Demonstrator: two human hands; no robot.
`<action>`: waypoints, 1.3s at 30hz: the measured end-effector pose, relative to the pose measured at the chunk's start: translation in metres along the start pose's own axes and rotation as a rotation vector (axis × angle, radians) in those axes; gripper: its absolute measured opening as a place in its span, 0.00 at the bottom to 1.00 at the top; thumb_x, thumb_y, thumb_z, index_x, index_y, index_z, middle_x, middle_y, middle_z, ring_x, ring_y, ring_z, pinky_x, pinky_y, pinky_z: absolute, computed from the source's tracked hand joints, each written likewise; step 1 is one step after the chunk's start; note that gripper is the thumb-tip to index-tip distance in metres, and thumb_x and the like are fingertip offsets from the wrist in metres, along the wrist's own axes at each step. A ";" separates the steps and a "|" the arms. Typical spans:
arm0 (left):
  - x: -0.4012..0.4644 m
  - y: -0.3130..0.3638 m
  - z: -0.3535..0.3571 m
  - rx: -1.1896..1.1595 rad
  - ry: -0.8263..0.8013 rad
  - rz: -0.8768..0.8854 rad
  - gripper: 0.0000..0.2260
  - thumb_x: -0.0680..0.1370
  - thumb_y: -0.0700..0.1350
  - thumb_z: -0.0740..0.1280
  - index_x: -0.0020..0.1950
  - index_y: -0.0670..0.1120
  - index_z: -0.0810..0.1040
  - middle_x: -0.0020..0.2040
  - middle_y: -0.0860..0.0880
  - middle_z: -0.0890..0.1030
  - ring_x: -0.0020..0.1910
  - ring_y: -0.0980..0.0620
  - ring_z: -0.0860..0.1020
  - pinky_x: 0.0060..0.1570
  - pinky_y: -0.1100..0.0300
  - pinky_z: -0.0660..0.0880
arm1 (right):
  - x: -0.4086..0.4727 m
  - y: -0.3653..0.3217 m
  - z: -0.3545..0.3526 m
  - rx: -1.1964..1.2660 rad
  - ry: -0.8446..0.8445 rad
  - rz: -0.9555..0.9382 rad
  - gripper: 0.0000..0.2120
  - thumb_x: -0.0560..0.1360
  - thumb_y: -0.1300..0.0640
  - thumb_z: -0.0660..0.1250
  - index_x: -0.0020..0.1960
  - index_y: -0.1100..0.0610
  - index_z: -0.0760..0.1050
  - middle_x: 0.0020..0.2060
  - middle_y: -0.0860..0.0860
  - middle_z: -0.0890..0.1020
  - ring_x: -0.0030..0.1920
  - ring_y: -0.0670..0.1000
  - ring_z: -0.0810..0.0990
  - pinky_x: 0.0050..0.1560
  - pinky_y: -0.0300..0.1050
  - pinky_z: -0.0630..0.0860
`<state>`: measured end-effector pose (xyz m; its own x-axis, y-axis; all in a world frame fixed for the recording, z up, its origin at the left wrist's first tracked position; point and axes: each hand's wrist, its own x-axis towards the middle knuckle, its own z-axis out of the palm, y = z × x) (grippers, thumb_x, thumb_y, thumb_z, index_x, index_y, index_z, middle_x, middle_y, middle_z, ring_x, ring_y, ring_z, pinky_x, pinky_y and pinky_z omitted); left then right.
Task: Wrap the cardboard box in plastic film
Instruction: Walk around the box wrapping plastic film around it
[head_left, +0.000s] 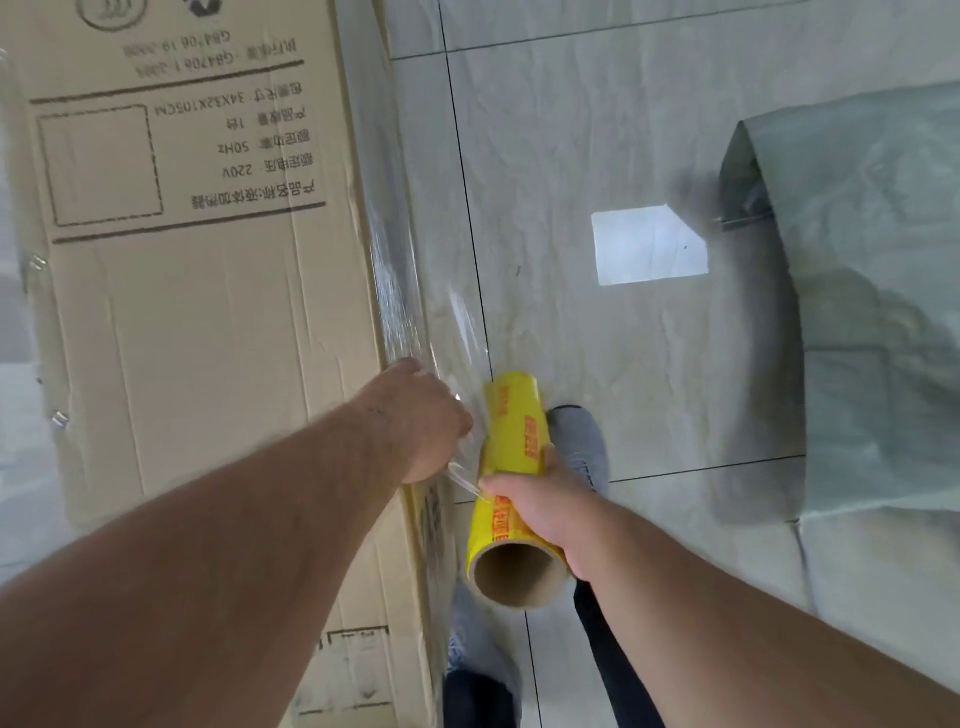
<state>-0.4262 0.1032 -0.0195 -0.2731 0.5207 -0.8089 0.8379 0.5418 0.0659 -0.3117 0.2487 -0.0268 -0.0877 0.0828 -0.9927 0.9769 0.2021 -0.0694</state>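
Your right hand (540, 501) is gripping the yellow roll (511, 467) with its fingers curled around it. Your left hand (426, 421) is pressing film (395, 291) at the corner of the cardboard box (208, 312) standing on the floor (597, 130); I cannot tell how its fingers are lying. Keep the film tight while pulling. The box is closed, so its contents are hidden.

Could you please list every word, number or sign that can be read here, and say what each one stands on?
All on the cardboard box, printed upside down to the camera:
"34X32X105CM"
"220V"
"50Hz"
Chinese characters beside these figures: too blurred to quote.
Top lines, starting "GB4706": the rest is blurred.
Round emblem at the top edge: cut off.
Yellow film roll: red print, unreadable.
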 end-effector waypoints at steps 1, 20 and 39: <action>-0.003 0.001 0.000 0.011 -0.006 -0.006 0.15 0.81 0.50 0.63 0.67 0.59 0.76 0.66 0.54 0.80 0.68 0.50 0.76 0.71 0.46 0.64 | 0.004 0.002 0.001 -0.022 -0.014 0.022 0.57 0.54 0.28 0.77 0.79 0.42 0.67 0.65 0.55 0.82 0.60 0.62 0.85 0.66 0.64 0.82; -0.012 0.032 0.033 0.010 0.012 0.024 0.11 0.84 0.51 0.55 0.53 0.54 0.78 0.53 0.54 0.83 0.53 0.49 0.81 0.69 0.47 0.68 | 0.017 0.065 0.060 0.965 -0.362 0.177 0.34 0.76 0.40 0.79 0.74 0.59 0.80 0.62 0.64 0.88 0.62 0.64 0.88 0.63 0.62 0.83; -0.011 0.053 0.046 -0.097 -0.022 0.017 0.13 0.84 0.51 0.60 0.68 0.60 0.74 0.59 0.54 0.82 0.58 0.45 0.81 0.57 0.48 0.77 | 0.007 0.039 0.021 0.403 -0.075 0.073 0.48 0.55 0.33 0.79 0.71 0.52 0.77 0.55 0.61 0.89 0.51 0.64 0.91 0.57 0.72 0.85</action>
<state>-0.3571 0.0953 -0.0340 -0.2477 0.5160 -0.8200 0.7925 0.5948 0.1349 -0.2699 0.2364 -0.0387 -0.0156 0.0085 -0.9998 0.9794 -0.2013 -0.0170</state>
